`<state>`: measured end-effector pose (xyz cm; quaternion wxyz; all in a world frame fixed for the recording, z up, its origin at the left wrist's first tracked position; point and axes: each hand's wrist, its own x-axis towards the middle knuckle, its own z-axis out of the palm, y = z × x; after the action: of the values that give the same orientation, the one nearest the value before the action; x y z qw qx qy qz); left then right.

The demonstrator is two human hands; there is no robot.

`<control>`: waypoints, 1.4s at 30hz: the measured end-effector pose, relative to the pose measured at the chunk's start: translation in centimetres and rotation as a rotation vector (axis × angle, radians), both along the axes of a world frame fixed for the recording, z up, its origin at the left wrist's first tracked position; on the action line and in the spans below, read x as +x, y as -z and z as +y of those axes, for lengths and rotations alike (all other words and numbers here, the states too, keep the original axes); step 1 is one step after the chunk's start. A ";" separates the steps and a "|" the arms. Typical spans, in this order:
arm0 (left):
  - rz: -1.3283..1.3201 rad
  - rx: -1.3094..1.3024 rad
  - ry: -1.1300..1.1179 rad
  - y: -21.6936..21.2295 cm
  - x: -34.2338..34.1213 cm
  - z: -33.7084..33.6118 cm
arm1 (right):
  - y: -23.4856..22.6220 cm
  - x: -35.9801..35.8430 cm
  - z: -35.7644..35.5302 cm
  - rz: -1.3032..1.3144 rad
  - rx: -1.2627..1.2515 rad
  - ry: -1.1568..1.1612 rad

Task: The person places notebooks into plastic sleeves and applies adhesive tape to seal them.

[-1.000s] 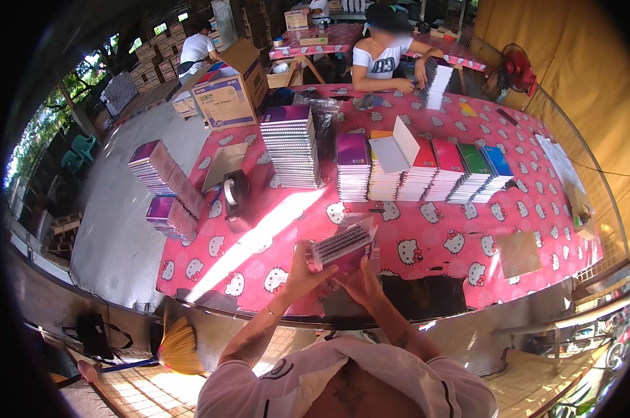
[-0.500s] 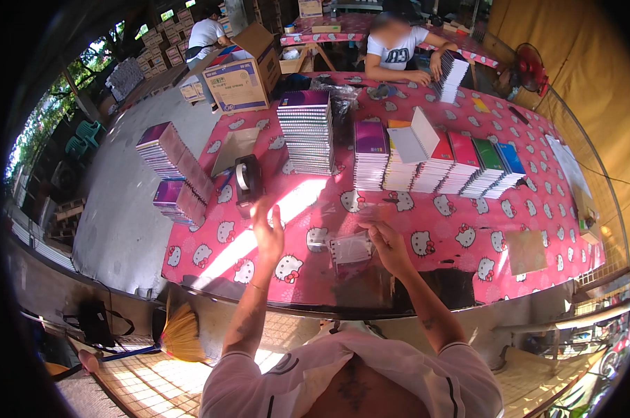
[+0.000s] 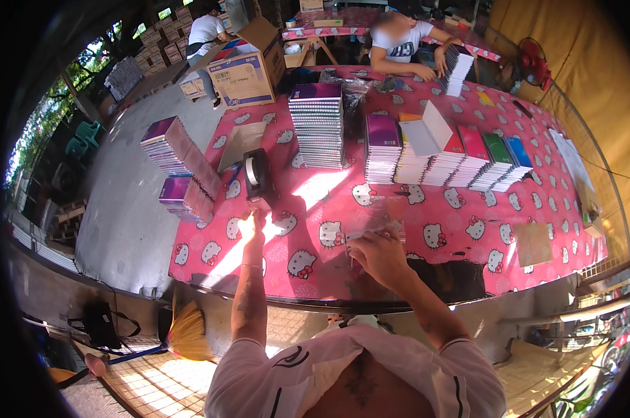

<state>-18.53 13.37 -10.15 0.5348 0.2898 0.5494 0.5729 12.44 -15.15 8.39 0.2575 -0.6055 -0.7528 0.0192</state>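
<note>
left hand (image 3: 249,226) reaches open toward black tape dispenser (image 3: 257,174); right hand (image 3: 376,252) grips clear-wrapped packet (image 3: 379,230) on pink counter (image 3: 468,230); purple-printed carton (image 3: 244,76) far left.

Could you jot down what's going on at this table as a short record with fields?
Surface: table with pink cartoon-cat cloth
Left hand: stretched toward the black tape dispenser, just short of it
Right hand: resting on a clear-wrapped packet
Behind: tall stack of notebooks, row of coloured notebook piles
Far side: another person seated
</note>
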 end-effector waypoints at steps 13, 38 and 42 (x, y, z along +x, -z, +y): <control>0.360 0.620 1.338 -16.1 12.3 -13.8 | -0.1 -0.7 0.2 0.021 0.042 0.069; 0.797 0.804 1.051 -12.7 21.5 -15.6 | 8.0 5.9 -1.5 0.171 -0.150 -0.169; 0.825 0.680 0.991 -12.5 21.1 -15.8 | 7.5 5.8 -1.8 0.502 -0.188 -0.201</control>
<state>2.57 -2.39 2.30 0.3613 0.8470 0.3019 0.2467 18.21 -16.92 0.87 0.3753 -0.5253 -0.7168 0.2634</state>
